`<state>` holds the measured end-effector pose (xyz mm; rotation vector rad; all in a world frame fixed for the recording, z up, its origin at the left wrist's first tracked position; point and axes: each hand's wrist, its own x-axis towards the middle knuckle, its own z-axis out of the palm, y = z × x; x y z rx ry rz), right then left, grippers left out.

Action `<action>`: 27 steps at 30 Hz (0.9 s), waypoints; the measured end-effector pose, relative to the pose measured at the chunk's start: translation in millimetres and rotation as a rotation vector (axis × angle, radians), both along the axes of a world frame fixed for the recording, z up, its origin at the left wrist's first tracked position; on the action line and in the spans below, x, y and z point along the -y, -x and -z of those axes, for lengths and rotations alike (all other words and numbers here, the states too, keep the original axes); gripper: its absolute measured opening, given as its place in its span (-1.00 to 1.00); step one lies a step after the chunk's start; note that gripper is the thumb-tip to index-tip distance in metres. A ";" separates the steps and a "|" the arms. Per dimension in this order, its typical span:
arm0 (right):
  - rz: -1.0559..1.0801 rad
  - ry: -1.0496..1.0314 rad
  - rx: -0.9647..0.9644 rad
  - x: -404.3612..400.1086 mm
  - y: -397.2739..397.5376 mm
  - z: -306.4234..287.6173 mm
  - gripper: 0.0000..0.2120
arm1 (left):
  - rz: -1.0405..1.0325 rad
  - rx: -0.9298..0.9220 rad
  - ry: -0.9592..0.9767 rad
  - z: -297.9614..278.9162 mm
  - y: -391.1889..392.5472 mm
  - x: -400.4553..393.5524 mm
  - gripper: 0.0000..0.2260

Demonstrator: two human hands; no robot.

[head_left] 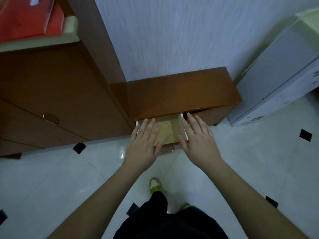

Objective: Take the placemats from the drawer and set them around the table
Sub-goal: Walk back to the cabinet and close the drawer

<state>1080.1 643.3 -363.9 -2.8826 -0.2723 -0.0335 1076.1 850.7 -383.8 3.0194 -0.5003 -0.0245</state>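
A low brown cabinet [181, 94] stands against the white wall, and its left drawer [183, 129] is pulled out toward me. Inside lies a flat yellowish sheet [166, 130] that looks like a placemat. My left hand [144, 142] hovers over the drawer's left side, palm down, fingers spread, holding nothing. Over the drawer's right edge is my right hand [196, 137], also flat and open, its fingertips reaching the cabinet front. Both hands cover part of the drawer's contents.
A taller brown cupboard [57, 94] with a brass handle [51, 118] stands at the left, with a red box [29, 16] on top. A white appliance [276, 80] stands at the right. Below are the glossy white tiled floor [69, 173] and my green shoes [155, 185].
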 end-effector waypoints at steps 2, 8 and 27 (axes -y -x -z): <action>0.001 -0.017 0.003 -15.8 -15.2 13.1 -0.43 | 0.010 0.009 0.002 13.6 -11.7 -7.0 -0.46; -0.008 -0.026 -0.002 -35.6 -44.9 59.6 -0.43 | 0.010 0.040 -0.026 60.4 -39.5 -11.3 -0.46; -0.145 0.046 -0.347 -10.3 -65.8 311.0 -0.33 | -0.100 -0.258 -0.060 299.7 -44.1 26.5 -0.47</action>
